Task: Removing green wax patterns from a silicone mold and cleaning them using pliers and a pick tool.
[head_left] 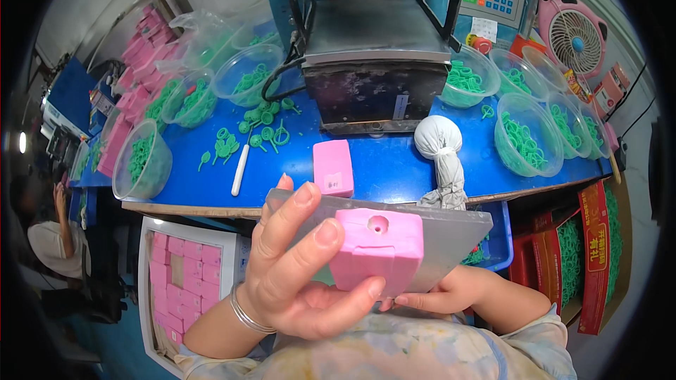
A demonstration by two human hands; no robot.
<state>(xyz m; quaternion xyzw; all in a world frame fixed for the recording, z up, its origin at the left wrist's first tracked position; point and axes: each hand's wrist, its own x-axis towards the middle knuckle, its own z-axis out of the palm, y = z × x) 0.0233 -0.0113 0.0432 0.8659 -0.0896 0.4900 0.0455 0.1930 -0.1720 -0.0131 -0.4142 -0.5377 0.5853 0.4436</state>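
Note:
Close to my body, my left hand (303, 267) grips a pink block (380, 260), its thumb at the lower edge and its fingers at the left side. A round hole with a smaller dark hole inside shows at the block's top end. Behind the block, tilted, is a grey flat plate (458, 243); my left fingertips overlap its left part. My right hand (440, 295) is closed on the plate's lower edge, some of its fingers hidden. Just beyond the plate, a second pink block (333, 167) with a small label lies on the blue table (282, 169).
A press machine (377, 63) stands at the table's back. White pen-like tool (240, 170), loose green pieces (260, 127) and a white cloth-wrapped ball (438, 141) lie in front. Bowls (528, 134) of green pieces flank both sides. Below left, a white box (150, 295) holds pink blocks.

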